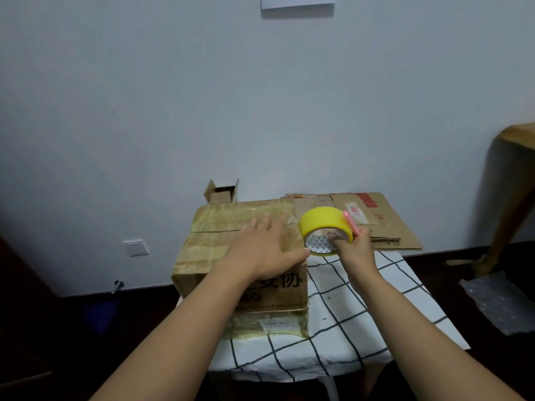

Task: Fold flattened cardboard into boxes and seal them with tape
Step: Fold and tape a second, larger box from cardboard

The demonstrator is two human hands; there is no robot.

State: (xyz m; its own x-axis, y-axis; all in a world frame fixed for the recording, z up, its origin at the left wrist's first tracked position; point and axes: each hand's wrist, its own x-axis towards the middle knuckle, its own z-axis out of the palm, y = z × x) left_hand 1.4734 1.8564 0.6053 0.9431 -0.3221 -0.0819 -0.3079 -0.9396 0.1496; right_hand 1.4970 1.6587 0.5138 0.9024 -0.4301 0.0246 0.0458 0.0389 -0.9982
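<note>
Fingers (260,227) of the left hand (266,250) lie flat on the box (208,250). Right hand (357,250), beside the box, grips the tape (324,227) and a pink cutter (351,224).

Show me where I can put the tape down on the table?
Bare checked cloth lies right of the big box and in front of the flat cardboard. The back is crowded with cardboard, and both hands, left and right, work between them with the tape.

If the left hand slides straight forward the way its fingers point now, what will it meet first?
Probably nothing on the box: the left hand lies flat on the taped box, fingers aimed at its far edge. Beyond lies flattened cardboard, but depth is unclear.
</note>
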